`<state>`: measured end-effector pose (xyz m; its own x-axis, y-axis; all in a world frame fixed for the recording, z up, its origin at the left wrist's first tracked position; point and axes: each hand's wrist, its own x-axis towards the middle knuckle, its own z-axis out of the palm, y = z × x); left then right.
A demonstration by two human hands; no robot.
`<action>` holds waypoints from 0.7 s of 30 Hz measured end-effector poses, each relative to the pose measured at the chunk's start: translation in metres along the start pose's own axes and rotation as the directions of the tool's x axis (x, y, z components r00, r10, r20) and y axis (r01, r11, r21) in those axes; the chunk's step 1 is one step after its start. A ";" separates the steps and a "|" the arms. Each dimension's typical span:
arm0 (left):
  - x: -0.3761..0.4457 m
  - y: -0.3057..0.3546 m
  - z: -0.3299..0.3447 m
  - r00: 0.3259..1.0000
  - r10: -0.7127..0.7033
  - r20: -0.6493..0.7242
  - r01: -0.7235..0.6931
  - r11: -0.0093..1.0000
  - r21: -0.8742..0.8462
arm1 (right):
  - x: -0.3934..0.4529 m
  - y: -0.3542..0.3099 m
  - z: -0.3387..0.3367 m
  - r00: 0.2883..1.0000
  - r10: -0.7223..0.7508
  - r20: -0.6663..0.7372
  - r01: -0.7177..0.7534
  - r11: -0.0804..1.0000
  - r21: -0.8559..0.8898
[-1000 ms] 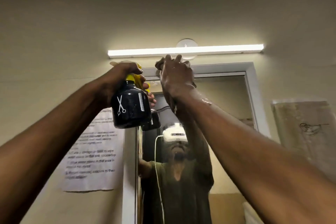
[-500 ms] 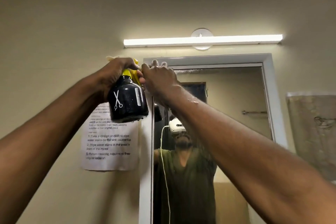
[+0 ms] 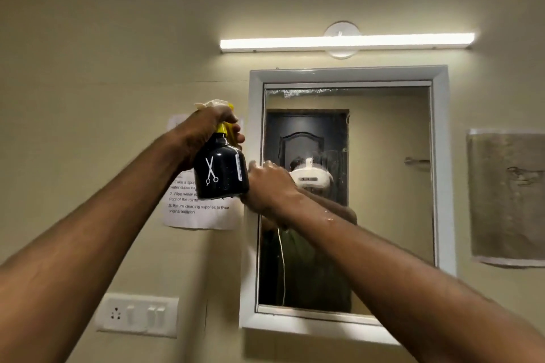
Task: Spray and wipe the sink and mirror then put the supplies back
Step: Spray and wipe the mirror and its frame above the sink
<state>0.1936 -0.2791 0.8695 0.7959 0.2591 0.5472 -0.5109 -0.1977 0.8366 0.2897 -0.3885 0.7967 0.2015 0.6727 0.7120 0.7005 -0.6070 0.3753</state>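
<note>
My left hand (image 3: 206,127) grips the neck of a black spray bottle (image 3: 221,174) with a yellow-and-white trigger head and a white scissors mark, held up just left of the mirror (image 3: 383,186). My right hand (image 3: 268,186) is blurred and presses against the mirror's left edge at mid-height, its back toward me. Whatever lies under its palm is hidden. A streak of wet residue (image 3: 295,93) runs along the top of the glass. The sink is out of view.
The mirror has a white frame (image 3: 441,156) with a lit tube light (image 3: 348,43) above it. A printed notice (image 3: 200,215) hangs left of the mirror, a switch panel (image 3: 137,315) sits lower left, and a worn paper sheet (image 3: 507,197) hangs at the right.
My right hand has slid from the mirror's top left corner down its left edge to mid-height. The view has dropped and pulled back, and the bottle stays held in my left hand.
</note>
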 end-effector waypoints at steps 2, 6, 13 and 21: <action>-0.012 -0.003 0.006 1.000 0.027 -0.005 -0.027 1.000 0.015 | -0.006 0.003 -0.012 0.989 0.149 -0.003 -0.146 0.974 0.174; -0.034 -0.017 0.023 0.994 0.090 -0.054 -0.088 0.995 0.045 | -0.022 0.024 -0.029 0.906 0.406 -0.120 -0.331 0.856 0.396; -0.069 -0.031 0.067 0.993 0.117 0.001 -0.117 0.990 0.074 | -0.065 0.042 -0.061 0.746 0.609 -0.268 -0.421 0.744 0.519; -0.085 -0.048 0.105 0.988 0.153 0.015 -0.153 0.973 0.174 | -0.114 0.056 -0.076 0.681 0.671 -0.294 -0.416 0.685 0.598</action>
<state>0.1847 -0.3907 0.7799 0.7130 0.2118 0.6684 -0.5625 -0.3963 0.7256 0.2541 -0.5316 0.7822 0.4057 -0.0740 0.9110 0.8053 -0.4425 -0.3946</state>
